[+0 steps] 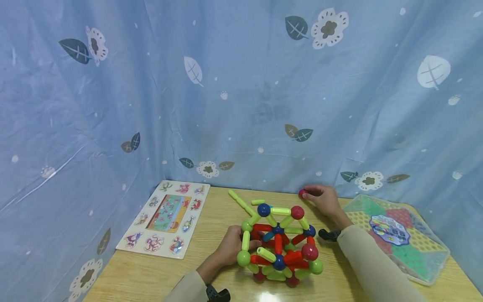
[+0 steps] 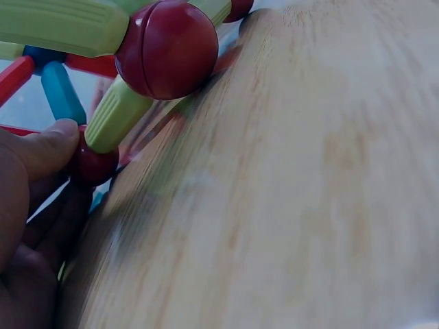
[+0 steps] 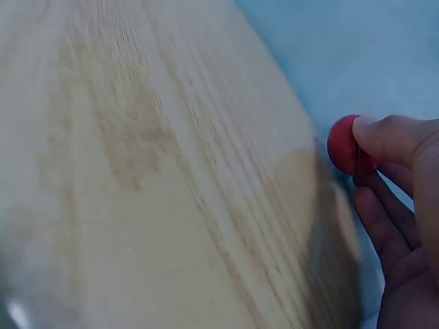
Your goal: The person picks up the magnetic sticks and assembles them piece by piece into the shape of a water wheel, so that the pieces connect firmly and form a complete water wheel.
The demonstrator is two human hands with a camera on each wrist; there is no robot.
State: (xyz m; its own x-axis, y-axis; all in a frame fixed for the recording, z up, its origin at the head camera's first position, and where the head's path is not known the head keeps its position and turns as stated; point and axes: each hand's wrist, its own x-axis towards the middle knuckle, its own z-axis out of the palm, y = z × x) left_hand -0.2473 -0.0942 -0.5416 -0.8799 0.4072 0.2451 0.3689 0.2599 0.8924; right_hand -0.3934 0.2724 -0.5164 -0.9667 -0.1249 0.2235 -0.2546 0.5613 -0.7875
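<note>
A structure of coloured rods and balls (image 1: 279, 211) stands on the wooden table, with red, blue and green balls joined by yellow-green, red and blue rods. My left hand (image 1: 231, 247) is at its left side. In the left wrist view, the thumb and fingers pinch a dark red ball (image 2: 94, 164) low on the structure, where a yellow-green rod (image 2: 118, 118) and a blue rod (image 2: 63, 92) meet it. Near the table's back edge, my right hand (image 1: 325, 202) pinches a loose red ball (image 3: 351, 145) between thumb and fingers.
Loose yellow-green rods (image 1: 241, 202) lie behind the structure. On the left is a sea-animal puzzle board (image 1: 124, 245); on the right, a clear plastic case (image 1: 434, 262) with coloured dotted panels. A blue patterned curtain (image 1: 241, 105) hangs behind the table (image 1: 203, 222).
</note>
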